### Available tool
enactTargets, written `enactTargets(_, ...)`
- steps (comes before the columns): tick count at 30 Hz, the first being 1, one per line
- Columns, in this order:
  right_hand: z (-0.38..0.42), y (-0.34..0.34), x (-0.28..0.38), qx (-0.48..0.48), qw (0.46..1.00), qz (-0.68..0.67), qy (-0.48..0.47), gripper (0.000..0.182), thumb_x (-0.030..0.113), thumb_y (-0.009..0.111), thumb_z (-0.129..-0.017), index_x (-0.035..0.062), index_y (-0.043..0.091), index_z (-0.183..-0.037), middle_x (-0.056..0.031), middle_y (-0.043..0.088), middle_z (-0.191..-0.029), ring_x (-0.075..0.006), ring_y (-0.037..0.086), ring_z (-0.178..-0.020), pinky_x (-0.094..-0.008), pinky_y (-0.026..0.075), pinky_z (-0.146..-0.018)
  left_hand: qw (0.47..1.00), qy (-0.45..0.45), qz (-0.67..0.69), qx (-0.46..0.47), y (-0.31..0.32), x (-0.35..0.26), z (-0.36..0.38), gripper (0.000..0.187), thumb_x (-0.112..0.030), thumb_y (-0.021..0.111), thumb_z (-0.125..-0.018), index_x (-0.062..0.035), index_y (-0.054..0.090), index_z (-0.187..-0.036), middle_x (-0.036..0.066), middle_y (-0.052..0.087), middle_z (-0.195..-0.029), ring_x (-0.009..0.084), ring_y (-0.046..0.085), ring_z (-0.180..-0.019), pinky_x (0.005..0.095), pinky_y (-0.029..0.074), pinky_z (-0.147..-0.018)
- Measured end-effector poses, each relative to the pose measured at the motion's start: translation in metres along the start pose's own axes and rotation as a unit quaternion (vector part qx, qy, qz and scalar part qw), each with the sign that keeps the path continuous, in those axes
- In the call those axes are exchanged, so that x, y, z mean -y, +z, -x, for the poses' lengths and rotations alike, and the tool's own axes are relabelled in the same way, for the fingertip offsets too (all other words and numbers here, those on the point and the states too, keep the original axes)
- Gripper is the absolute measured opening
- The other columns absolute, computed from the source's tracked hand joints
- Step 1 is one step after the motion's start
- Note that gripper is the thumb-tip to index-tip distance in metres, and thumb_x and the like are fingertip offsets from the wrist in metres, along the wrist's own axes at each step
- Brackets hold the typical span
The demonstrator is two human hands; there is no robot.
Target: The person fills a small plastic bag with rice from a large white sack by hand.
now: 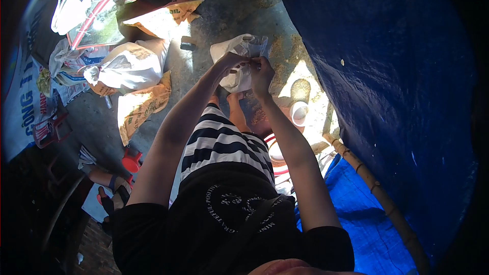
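Observation:
A whitish plastic bag [238, 82] hangs in front of my legs, its clear upper edge gathered up between my hands. Fingers of my left hand [232, 62] are closed in a pinch on that edge. Close beside it, my right hand [262, 75] pinches the same edge, the two sets of fingertips nearly meeting. What the bag contains cannot be made out. My forearms hide part of its lower side.
Left stand a tied white sack [131, 64], orange-printed sacks [145, 103] and a red-framed screen [94, 18]. A white cup [299, 113] is near my right forearm. A dark blue tarp [387, 71] and bamboo pole [377, 191] line the right. Another person's leg [102, 177] shows lower left.

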State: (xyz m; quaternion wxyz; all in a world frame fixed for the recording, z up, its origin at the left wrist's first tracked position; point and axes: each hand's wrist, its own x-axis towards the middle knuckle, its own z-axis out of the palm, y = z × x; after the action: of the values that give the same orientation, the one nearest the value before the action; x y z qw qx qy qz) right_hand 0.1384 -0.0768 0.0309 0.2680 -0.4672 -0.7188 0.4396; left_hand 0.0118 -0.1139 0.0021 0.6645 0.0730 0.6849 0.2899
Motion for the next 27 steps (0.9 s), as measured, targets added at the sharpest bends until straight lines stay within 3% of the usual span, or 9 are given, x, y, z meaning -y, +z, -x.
enactTargets(2, 0.002, 0.003, 0.005, -0.01, 0.999, -0.024, 0.04, 0.005, 0.001, 0.055, -0.071, 0.0021, 0.055, -0.076, -0.0081, 0.057, -0.07, -0.0134, 0.055, -0.064, -0.0258, 0.041, -0.057, 0.998, -0.036, 0.055, 0.012, 0.0, -0.005, 0.013, 0.03, -0.033, 0.065, -0.065, -0.0077, 0.061, -0.081, 0.004, 0.054, -0.083, 0.0176, 0.048, -0.084, 0.0369, 0.039, -0.07)
enactTargets(3, 0.002, 0.004, 0.008, -0.022, 0.996, -0.047, 0.078, 0.006, 0.002, 0.056, -0.071, 0.0022, 0.056, -0.077, -0.0073, 0.058, -0.071, -0.0127, 0.055, -0.065, -0.0251, 0.042, -0.058, 0.992, -0.062, 0.104, 0.019, 0.0, -0.009, 0.02, 0.026, -0.03, 0.067, -0.064, -0.01, 0.059, -0.078, 0.001, 0.052, -0.079, 0.0139, 0.047, -0.078, 0.0334, 0.038, -0.07)
enactTargets(7, 0.003, 0.01, -0.002, -0.028, 0.987, -0.124, 0.094, 0.01, 0.004, 0.056, -0.072, 0.0013, 0.056, -0.081, -0.0074, 0.06, -0.072, -0.0143, 0.057, -0.067, -0.026, 0.043, -0.062, 0.973, -0.112, 0.198, 0.03, -0.002, -0.007, 0.02, 0.021, -0.025, 0.069, -0.063, -0.0131, 0.057, -0.075, -0.002, 0.05, -0.074, 0.0103, 0.045, -0.074, 0.0296, 0.038, -0.068)
enactTargets(13, 0.007, 0.009, 0.001, 0.003, 0.98, -0.149, 0.135, 0.013, 0.003, 0.054, -0.074, 0.0005, 0.056, -0.086, -0.0079, 0.06, -0.074, -0.014, 0.058, -0.072, -0.025, 0.044, -0.064, 0.972, -0.123, 0.202, -0.004, -0.004, 0.001, 0.015, 0.019, -0.021, 0.068, -0.063, -0.0123, 0.058, -0.076, -0.002, 0.05, -0.072, 0.011, 0.046, -0.068, 0.0286, 0.039, -0.067)
enactTargets(15, 0.006, 0.009, 0.001, 0.008, 0.987, -0.128, 0.1, 0.012, 0.003, 0.053, -0.075, 0.0003, 0.056, -0.086, -0.0076, 0.06, -0.074, -0.014, 0.058, -0.069, -0.0242, 0.044, -0.062, 0.973, -0.112, 0.204, -0.005, -0.002, 0.005, 0.011, 0.018, -0.021, 0.067, -0.064, -0.0118, 0.058, -0.077, -0.002, 0.051, -0.072, 0.0112, 0.047, -0.068, 0.0285, 0.039, -0.068)
enactTargets(20, 0.006, 0.002, -0.009, -0.016, 0.981, -0.137, 0.134, 0.01, 0.003, 0.052, -0.075, 0.0001, 0.056, -0.084, -0.007, 0.06, -0.072, -0.0134, 0.056, -0.063, -0.0241, 0.043, -0.058, 0.977, -0.076, 0.197, -0.008, 0.001, 0.002, 0.016, 0.017, -0.023, 0.063, -0.068, -0.01, 0.059, -0.079, -0.001, 0.053, -0.075, 0.0113, 0.05, -0.073, 0.028, 0.039, -0.069)
enactTargets(25, 0.007, -0.006, -0.01, -0.037, 0.969, -0.183, 0.159, 0.008, 0.001, 0.049, -0.078, -0.0004, 0.056, -0.084, -0.0049, 0.059, -0.076, -0.0085, 0.055, -0.066, -0.0197, 0.043, -0.058, 0.994, -0.056, 0.092, -0.023, 0.008, -0.005, 0.015, 0.021, -0.028, 0.061, -0.069, -0.0091, 0.059, -0.078, 0.0, 0.055, -0.074, 0.0105, 0.052, -0.07, 0.0262, 0.039, -0.068)
enactTargets(27, 0.006, -0.008, -0.013, -0.065, 0.987, -0.106, 0.102, 0.007, 0.003, 0.052, -0.077, -0.0015, 0.055, -0.082, -0.0059, 0.059, -0.072, -0.0089, 0.055, -0.063, -0.0204, 0.043, -0.056, 0.996, -0.05, 0.064, -0.022, 0.009, -0.007, 0.012, 0.019, -0.028, 0.06, -0.069, -0.0095, 0.06, -0.074, -0.001, 0.055, -0.069, 0.0097, 0.051, -0.065, 0.0254, 0.04, -0.064)
